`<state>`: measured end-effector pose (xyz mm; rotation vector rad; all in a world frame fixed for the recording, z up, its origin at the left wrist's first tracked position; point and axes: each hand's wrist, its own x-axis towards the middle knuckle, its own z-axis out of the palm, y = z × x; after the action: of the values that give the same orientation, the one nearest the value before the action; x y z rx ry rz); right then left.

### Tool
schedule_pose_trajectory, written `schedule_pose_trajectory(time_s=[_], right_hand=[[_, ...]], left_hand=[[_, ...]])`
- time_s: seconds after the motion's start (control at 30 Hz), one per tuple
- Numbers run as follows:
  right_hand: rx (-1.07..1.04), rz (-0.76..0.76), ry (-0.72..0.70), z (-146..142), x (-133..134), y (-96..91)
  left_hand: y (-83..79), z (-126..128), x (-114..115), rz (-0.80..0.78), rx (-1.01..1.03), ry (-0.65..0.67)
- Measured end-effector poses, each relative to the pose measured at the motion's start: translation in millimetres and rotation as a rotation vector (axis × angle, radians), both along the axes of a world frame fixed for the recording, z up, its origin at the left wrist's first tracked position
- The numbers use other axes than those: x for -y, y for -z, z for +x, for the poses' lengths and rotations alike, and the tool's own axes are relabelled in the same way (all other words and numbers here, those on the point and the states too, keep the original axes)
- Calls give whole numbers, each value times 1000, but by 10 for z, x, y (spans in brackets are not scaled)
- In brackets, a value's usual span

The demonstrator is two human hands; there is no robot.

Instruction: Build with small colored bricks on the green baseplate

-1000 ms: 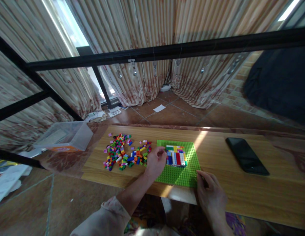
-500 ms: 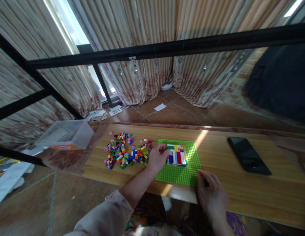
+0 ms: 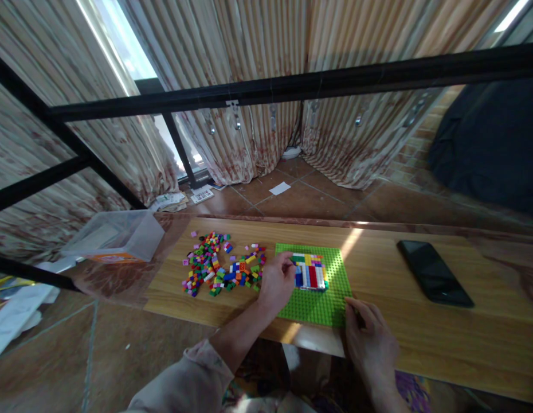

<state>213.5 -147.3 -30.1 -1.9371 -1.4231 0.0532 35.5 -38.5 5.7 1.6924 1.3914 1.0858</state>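
Note:
A green studded baseplate (image 3: 312,310) lies on the wooden board, carrying a low block of toy bricks (image 3: 310,275) in white, red, blue, yellow and other colours. My left hand (image 3: 277,284) reaches over the plate's left side, its thumb and fingers pinched at the left edge of the built bricks. Whatever lies between those fingertips is hidden. At the plate's front right corner, my right hand (image 3: 372,338) is closed with its fingertips against the edge. A scattered pile of loose bricks (image 3: 206,261) spreads to the left of my left hand.
A black phone (image 3: 434,272) rests on the right of the wooden board (image 3: 378,275). Left of the board stands a clear plastic box (image 3: 120,235) with an orange label. A black metal bar (image 3: 266,89) crosses in front of the curtains (image 3: 249,46).
My left hand has shifted slightly to the right, over the left edge of the built bricks. My right hand stays at the plate's corner.

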Motion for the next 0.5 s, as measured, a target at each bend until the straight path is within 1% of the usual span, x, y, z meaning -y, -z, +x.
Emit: schedule_pose_trajectory(time_s=[0.17, 0.3, 0.5], right_hand=[[5, 1, 7, 0, 0, -4], [6, 21, -17, 7, -4, 0], [8, 1, 6, 3, -3, 5]], left_hand=[[-28, 13, 38, 54, -64, 51], [-36, 14, 36, 83, -109, 59], [-52, 13, 52, 151, -211, 76]])
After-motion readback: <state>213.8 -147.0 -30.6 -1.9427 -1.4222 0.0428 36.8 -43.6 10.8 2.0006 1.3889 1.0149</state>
